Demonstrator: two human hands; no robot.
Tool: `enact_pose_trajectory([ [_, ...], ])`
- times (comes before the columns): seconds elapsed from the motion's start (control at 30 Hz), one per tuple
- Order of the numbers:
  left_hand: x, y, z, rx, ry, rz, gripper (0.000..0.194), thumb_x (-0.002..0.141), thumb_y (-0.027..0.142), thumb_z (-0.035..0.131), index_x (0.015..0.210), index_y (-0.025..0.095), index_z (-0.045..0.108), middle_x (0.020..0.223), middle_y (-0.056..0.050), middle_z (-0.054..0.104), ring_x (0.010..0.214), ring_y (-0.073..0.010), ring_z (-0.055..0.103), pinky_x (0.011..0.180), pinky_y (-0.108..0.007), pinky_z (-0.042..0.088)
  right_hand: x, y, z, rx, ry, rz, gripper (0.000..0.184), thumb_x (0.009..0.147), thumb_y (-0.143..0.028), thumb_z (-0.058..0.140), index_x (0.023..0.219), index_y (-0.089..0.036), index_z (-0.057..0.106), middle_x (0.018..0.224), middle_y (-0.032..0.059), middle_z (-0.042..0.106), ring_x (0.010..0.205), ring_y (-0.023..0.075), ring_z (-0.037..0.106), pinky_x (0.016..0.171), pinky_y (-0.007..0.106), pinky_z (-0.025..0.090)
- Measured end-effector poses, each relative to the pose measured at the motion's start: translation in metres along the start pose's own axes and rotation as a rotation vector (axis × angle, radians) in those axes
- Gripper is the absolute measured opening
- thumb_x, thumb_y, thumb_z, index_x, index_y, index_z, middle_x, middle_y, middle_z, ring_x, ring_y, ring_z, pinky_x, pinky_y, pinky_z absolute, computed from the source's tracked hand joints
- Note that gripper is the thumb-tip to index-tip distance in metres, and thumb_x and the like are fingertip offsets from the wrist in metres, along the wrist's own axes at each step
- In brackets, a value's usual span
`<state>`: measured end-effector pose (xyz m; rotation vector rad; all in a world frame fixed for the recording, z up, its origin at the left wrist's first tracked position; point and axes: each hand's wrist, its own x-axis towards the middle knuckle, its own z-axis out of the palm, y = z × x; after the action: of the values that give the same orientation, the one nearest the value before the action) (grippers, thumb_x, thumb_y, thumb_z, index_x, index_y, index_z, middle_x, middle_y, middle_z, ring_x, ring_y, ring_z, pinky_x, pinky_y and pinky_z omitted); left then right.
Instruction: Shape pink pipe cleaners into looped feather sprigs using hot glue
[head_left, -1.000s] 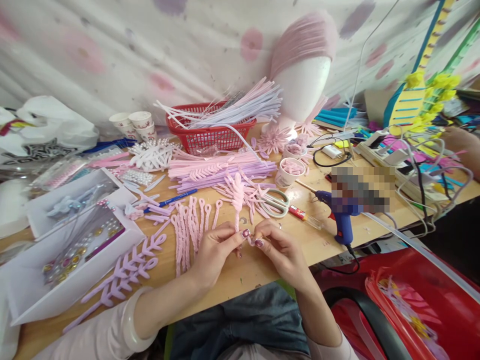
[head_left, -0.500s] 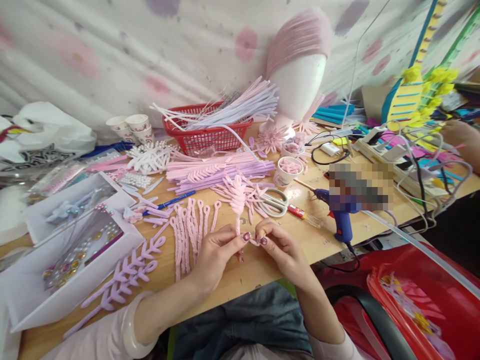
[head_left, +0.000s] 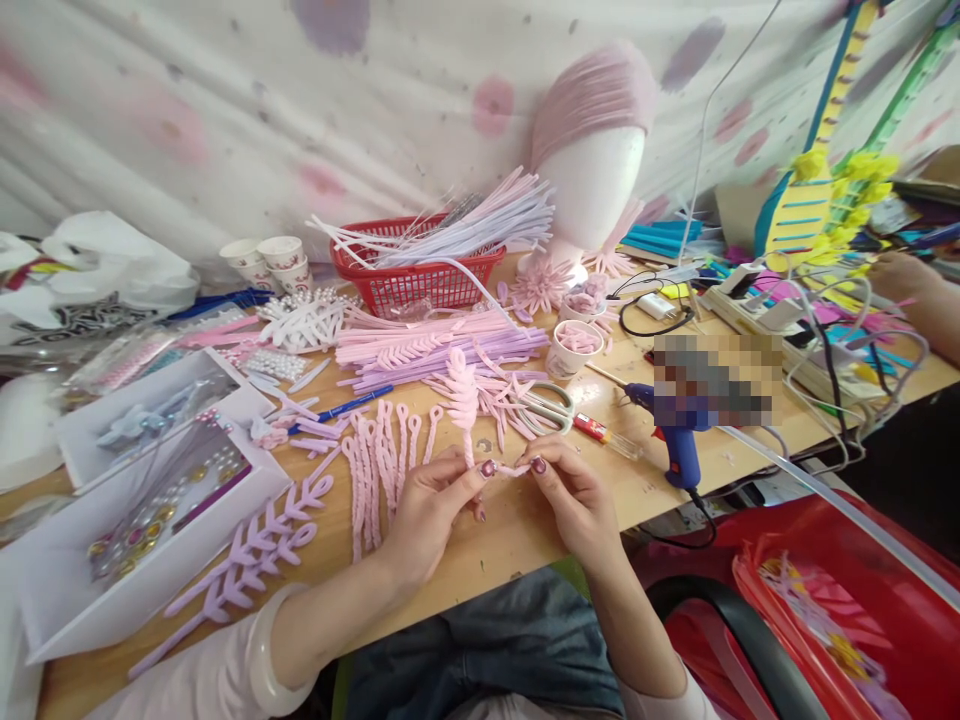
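Observation:
Between thumb and fingers, my left hand grips the twisted stem of a pink pipe-cleaner sprig, its leafy tip pointing up. My right hand pinches the sprig's loose lower end, which stretches sideways across the gap between the hands. Left of my hands lies a row of pink twisted pipe cleaners with looped tops. Farther left are lilac leafy sprigs. Behind the held sprig, scissors rest among short pink pieces.
A blue glue gun stands at right, near a power strip with tangled cords. White boxes of beads sit at left. At the back are a red basket of pipe cleaners and a mannequin head. Another person's hand shows far right.
My right hand has moved away to the right from my left, drawing the sprig's end out longer and straighter. My left hand keeps its hold on the stem.

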<state>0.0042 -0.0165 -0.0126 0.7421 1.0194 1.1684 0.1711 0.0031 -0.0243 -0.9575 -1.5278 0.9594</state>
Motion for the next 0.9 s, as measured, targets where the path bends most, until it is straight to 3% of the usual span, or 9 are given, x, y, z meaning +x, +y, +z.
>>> enact_pose_trajectory([
  [0.23,0.0026,0.0018,0.0018,-0.043,0.008,-0.011,0.025,0.07,0.035,0.076,0.059,0.014,0.068,0.059,0.002,0.048,0.056,-0.008,0.045,0.049,-0.019,0.04,-0.001,0.002,0.0008,0.065,0.066,0.058,0.014,0.086,-0.033,0.065,0.077,-0.025,0.071,0.078,0.003,0.064,0.081,0.0196,0.057,0.078,0.033,0.044],
  [0.67,0.0025,0.0016,0.0011,-0.099,0.025,-0.042,0.031,0.065,0.038,0.08,0.055,0.013,0.064,0.056,0.003,0.049,0.052,-0.006,0.045,0.048,-0.018,0.04,-0.0017,0.0046,0.0034,0.176,0.194,0.174,0.014,0.075,-0.034,0.075,0.069,-0.023,0.07,0.076,0.0019,0.064,0.078,0.0177,0.057,0.075,0.03,0.044],
  [0.9,0.003,0.0026,0.0019,-0.173,0.012,-0.078,0.029,0.062,0.04,0.083,0.07,0.013,0.073,0.064,0.001,0.058,0.053,-0.0056,0.047,0.047,-0.018,0.042,-0.0017,0.0017,0.0012,0.132,0.109,0.164,0.018,0.08,-0.038,0.07,0.071,-0.022,0.067,0.076,0.002,0.06,0.078,0.0176,0.055,0.076,0.03,0.043],
])
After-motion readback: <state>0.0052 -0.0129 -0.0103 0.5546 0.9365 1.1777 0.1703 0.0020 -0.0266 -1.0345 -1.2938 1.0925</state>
